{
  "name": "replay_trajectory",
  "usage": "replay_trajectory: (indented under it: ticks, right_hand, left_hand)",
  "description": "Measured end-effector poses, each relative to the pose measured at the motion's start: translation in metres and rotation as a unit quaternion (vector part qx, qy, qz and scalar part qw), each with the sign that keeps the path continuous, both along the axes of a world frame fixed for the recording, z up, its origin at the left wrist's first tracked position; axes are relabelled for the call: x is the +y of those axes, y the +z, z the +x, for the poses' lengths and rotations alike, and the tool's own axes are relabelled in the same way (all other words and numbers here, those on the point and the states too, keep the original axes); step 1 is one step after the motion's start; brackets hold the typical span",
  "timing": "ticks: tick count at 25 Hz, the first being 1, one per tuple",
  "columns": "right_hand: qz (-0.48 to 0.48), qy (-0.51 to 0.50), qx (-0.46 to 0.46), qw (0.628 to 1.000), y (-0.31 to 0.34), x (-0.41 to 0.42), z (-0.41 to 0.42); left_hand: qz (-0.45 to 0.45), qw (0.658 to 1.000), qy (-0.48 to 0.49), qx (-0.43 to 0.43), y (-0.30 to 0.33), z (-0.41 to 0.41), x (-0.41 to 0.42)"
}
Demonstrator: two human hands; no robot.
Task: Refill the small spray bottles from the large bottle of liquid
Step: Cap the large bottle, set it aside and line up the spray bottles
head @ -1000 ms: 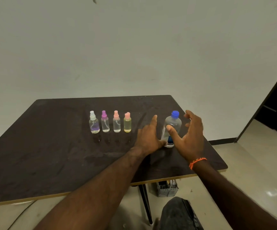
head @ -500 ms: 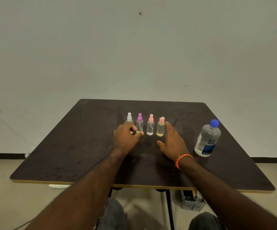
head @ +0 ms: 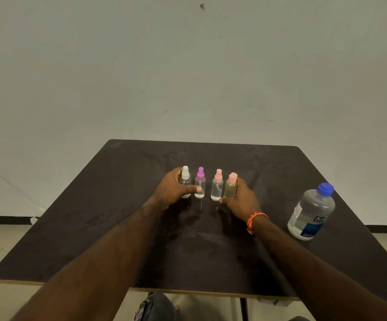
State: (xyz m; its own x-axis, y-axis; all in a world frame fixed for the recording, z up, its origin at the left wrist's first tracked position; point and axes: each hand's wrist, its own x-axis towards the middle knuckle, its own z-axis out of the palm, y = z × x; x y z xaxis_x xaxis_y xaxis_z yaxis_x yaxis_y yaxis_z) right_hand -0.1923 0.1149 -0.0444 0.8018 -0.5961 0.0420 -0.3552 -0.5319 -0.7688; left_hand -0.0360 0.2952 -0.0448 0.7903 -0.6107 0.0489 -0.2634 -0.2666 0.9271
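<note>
While our left hand [head: 173, 189] curls its fingers [head: 191, 188] around the small clear spray bottle with the white cap [head: 185, 181], thumb stretched in front toward its neighbour, our right hand [head: 240, 199] wraps the small yellowish spray bottle with the peach cap [head: 231, 187] from the right side, thumb low at its base. Both bottles stand upright on the dark brown counter [head: 118, 228]. Between them stand the clear bottle with the purple cap [head: 200, 183] and the clear bottle with the pink cap [head: 217, 186], untouched, all four in one row. An orange braided wristband [head: 254, 220] circles our right wrist. Well apart to the right, near the counter's edge, stands the large clear bottle with the blue cap [head: 311, 212], capped and mostly full.
</note>
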Motion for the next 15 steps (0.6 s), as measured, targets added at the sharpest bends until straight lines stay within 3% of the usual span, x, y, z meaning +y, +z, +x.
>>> replay_trajectory:
  ticks: [9,15]
  right_hand:
    - [0.041,0.060,-0.046,0.996,-0.007,0.008,0.027]
    - [0.054,0.090,-0.057,0.993,-0.012,0.006,0.037]
  left_hand:
    - [-0.022,0.997,-0.067,-0.002,-0.007,0.010,-0.006]
    - [-0.015,0.998,-0.057,-0.018,-0.009,0.012,-0.004]
